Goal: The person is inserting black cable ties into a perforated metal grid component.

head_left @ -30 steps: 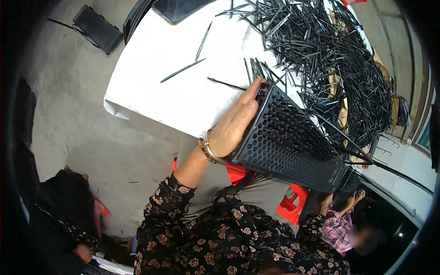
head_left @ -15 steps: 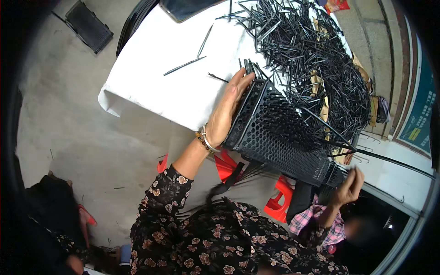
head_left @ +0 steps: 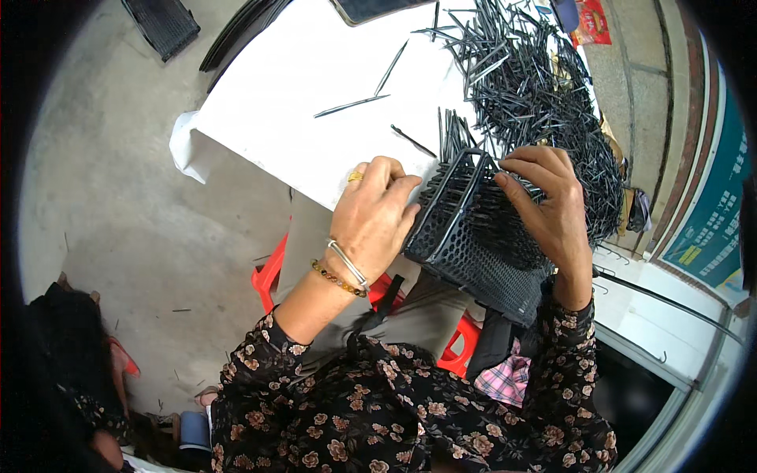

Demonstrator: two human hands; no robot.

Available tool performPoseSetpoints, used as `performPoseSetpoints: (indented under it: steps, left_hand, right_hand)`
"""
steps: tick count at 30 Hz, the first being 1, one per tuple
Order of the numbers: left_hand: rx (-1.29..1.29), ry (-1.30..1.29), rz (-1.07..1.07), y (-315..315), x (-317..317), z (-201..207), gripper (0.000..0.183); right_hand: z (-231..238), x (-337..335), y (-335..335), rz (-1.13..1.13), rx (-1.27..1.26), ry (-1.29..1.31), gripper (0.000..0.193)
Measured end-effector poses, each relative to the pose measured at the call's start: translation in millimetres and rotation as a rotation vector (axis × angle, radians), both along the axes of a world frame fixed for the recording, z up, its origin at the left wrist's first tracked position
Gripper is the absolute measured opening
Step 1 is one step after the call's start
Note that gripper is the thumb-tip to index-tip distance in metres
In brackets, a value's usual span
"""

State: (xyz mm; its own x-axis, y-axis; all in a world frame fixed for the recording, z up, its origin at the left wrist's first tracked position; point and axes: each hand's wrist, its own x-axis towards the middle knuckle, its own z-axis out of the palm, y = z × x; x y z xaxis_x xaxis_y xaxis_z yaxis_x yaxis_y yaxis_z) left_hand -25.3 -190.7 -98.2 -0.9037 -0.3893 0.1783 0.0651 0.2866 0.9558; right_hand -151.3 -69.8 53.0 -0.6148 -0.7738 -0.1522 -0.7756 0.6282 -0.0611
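A black perforated rack [head_left: 485, 264], shaped like a long box with many round holes, rests tilted at the table's near edge, above my lap. Thin black rods [head_left: 451, 135] stick out beyond its far end, and more fill its inside. My left hand [head_left: 374, 206], wearing a ring and bracelets, is curled beside the rack's left end plate; whatever its fingertips grip is hidden. Over the rack's upper side, my right hand [head_left: 552, 201] is bent with thumb and forefinger close together near the rods. I cannot make out what lies between them.
A big heap of loose black rods [head_left: 544, 94] covers the right of the white-covered table [head_left: 268, 110]. Several single rods lie left of it, below a dark tablet-like device [head_left: 378, 9]. Red stools [head_left: 272, 272] stand beneath; another dark rack [head_left: 162, 27] lies on the floor.
My right hand has come from the rack's lower right end to its upper side. My left hand, stretched flat along the end plate before, is now curled. The view has shifted slightly.
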Motion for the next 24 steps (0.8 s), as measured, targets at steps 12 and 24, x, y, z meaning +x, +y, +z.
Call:
performPoseSetpoints:
  steps: [12, 24]
  left_hand:
    - [-0.178, 0.068, -0.154, 8.3, -11.5, -13.1, 0.014]
    - [0.133, 0.065, -0.138, -8.8, -8.2, 19.9, 0.017]
  right_hand:
    - [-8.1, -4.7, -9.5, -0.114, 0.032, -0.131, 0.007]
    - [46.5, -2.7, -4.1, -0.161, -0.198, 0.326, 0.004]
